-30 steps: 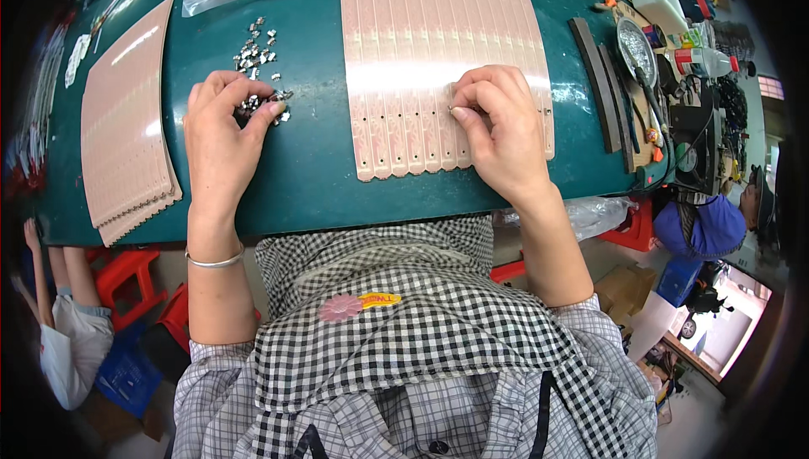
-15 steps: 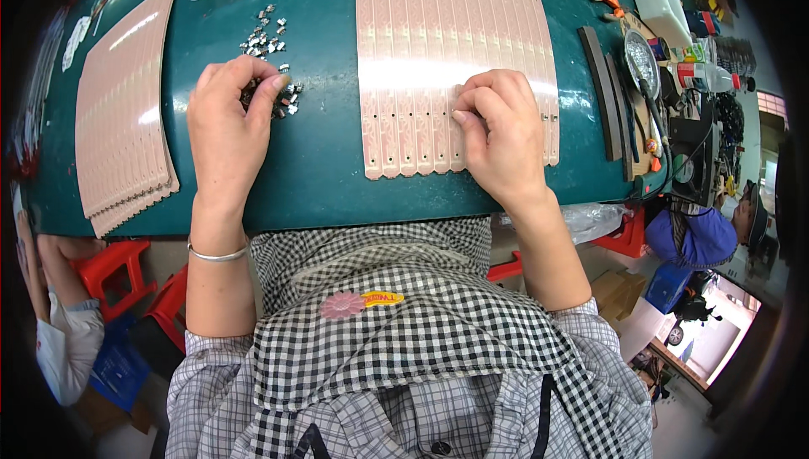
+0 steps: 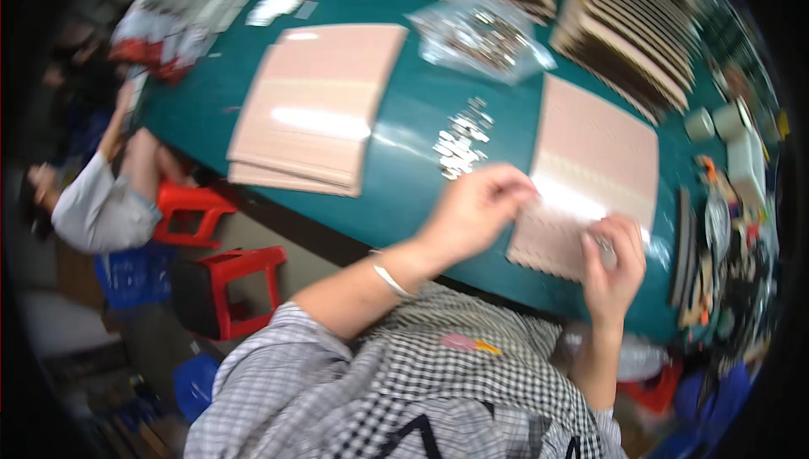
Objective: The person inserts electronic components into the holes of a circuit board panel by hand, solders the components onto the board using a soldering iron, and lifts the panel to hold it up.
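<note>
Head view, blurred: pink strip sheet (image 3: pixel 594 143) lies near the counter's (image 3: pixel 396 202) near edge, long axis running toward the far edge. My right hand (image 3: pixel 619 269) is nearer, over its near right corner, fingers curled, part open; my left hand (image 3: pixel 476 210) sits at its left edge, fingertips nearly together. Can't tell what either holds. Metal pieces (image 3: pixel 462 141) lie just beyond my left fingers.
</note>
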A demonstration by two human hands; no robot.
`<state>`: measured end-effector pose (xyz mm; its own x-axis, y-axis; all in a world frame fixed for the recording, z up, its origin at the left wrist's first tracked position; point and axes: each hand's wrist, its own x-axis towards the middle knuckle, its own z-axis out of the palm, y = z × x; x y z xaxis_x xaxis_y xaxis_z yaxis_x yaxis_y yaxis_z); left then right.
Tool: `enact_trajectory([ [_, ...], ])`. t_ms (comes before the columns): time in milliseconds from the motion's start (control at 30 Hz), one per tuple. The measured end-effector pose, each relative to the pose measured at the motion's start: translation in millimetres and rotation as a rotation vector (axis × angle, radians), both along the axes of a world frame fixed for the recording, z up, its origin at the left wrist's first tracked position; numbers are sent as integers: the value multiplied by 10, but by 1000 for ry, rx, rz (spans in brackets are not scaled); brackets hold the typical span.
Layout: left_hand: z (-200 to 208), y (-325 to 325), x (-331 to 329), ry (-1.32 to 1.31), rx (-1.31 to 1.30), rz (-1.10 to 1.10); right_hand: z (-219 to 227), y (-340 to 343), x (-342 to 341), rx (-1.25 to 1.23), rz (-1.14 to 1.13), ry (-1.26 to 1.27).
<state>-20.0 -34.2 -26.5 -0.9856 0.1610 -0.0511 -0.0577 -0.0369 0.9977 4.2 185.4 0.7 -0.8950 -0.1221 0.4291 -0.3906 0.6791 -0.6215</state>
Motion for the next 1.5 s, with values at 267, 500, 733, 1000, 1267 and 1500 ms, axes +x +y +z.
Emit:
enact_trajectory([
  [267,48,384,266,-305,478,-134,22,-242,101,-254,183,60],
  [500,87,482,212,-330,420,-153,-7,-151,76,-179,96,88],
  [733,38,508,257,-386,466,-151,-89,-145,136,-60,42,175],
  [1000,-7,499,311,-352,544,-97,-77,-110,137,-251,105,119],
  [1267,15,62,-15,523,-543,60,-187,101,-36,-46,-1,91],
  [1500,-119,-285,-227,524,-989,72,-387,185,-146,55,-3,-10],
])
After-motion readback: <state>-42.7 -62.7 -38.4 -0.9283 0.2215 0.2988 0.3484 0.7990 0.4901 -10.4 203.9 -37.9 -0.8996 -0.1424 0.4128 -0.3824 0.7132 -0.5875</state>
